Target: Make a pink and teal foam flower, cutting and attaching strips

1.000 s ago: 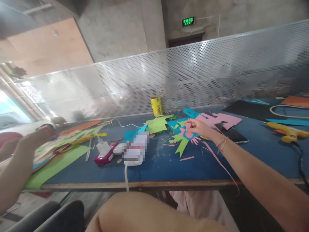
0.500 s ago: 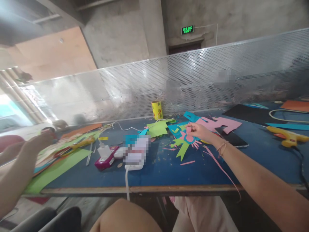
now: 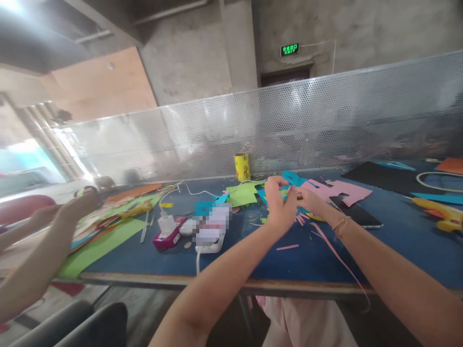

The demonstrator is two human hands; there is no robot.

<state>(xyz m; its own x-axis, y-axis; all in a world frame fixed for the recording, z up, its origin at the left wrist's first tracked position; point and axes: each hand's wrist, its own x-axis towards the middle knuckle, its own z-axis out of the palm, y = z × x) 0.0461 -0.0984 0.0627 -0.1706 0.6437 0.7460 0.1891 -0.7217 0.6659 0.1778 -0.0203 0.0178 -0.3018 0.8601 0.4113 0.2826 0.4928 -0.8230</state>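
Hands meet over the middle of the blue tabletop (image 3: 398,226): our left hand (image 3: 280,207) and right hand (image 3: 309,200) touch at the fingertips. Both are curled shut in a pinch, and whatever sits between them is too small for us to make out. Just beneath them lies a paper cut-out (image 3: 299,220) of pink, cyan and green, mostly hidden by our hands. A green sheet (image 3: 241,194) and a yellow roll (image 3: 242,166) lie beyond it, with pink paper (image 3: 340,189) and a black phone (image 3: 356,213) to the right and a white power strip (image 3: 210,246) to the left. Another person's hand (image 3: 77,207) hovers at the far left edge.
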